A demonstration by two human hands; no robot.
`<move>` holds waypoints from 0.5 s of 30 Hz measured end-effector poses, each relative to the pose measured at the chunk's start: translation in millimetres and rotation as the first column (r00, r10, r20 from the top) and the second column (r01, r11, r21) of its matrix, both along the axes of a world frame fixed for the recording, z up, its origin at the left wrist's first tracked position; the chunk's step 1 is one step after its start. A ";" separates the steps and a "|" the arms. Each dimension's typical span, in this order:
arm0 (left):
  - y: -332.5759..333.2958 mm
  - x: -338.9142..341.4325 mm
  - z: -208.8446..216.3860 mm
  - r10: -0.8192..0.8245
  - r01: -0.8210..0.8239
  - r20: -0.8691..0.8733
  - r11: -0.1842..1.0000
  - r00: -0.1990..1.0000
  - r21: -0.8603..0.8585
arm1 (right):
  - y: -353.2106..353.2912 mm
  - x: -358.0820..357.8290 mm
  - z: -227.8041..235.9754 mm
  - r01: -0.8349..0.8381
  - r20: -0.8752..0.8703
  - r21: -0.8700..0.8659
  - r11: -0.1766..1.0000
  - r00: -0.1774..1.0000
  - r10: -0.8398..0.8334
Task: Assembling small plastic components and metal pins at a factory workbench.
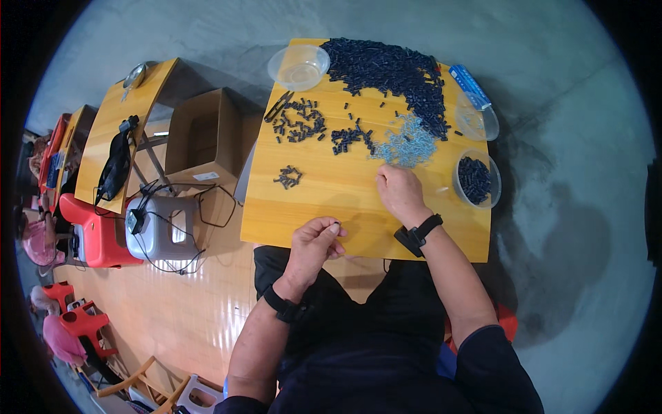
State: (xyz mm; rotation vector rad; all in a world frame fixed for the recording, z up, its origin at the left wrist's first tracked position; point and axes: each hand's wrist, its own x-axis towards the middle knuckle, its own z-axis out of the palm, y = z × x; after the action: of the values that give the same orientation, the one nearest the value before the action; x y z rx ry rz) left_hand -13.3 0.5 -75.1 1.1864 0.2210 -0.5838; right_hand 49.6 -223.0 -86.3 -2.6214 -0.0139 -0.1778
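My left hand (316, 247) is over the table's near edge, thumb and fingers pinched on a small dark piece (336, 223) that barely shows. Closed and turned knuckles up, my right hand (400, 192) is at the near side of a heap of small light-blue pieces (405, 143). Its fingertips are hidden, so whatever it grips does not show. Just left of the blue heap lies a small cluster of black pieces (348, 140). A looser group of black pieces (300, 123) is farther left, and a little cluster (288, 177) lies nearer me.
A big black pile (386, 65) covers the far side of the wooden table (331, 200). Around it are a clear bowl (298, 67), black tweezers (278, 107), a blue box (470, 86) over another clear tub (476, 124), and a tub of black pieces (476, 181). A cardboard box (200, 138) stands left.
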 end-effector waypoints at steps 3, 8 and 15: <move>0.3 0.6 4.9 -0.002 0.002 -0.006 1.000 1.000 0.019 | 2.3 -2.1 -1.5 -0.008 0.045 0.024 1.000 0.999 0.007; 2.0 3.0 13.1 -0.003 0.003 0.001 1.000 1.000 0.014 | 6.4 -12.6 6.8 -0.005 0.075 0.298 0.955 0.997 -0.018; -7.8 3.3 46.2 -0.037 0.036 0.033 0.999 0.999 0.036 | 10.3 -39.7 47.6 0.232 -0.254 0.965 0.125 0.944 0.211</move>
State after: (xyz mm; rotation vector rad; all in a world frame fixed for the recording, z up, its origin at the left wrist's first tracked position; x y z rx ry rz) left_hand -10.0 -7.3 -28.9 1.2358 0.1820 -0.5936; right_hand 9.9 -212.7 -38.7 -1.1651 0.1895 0.2305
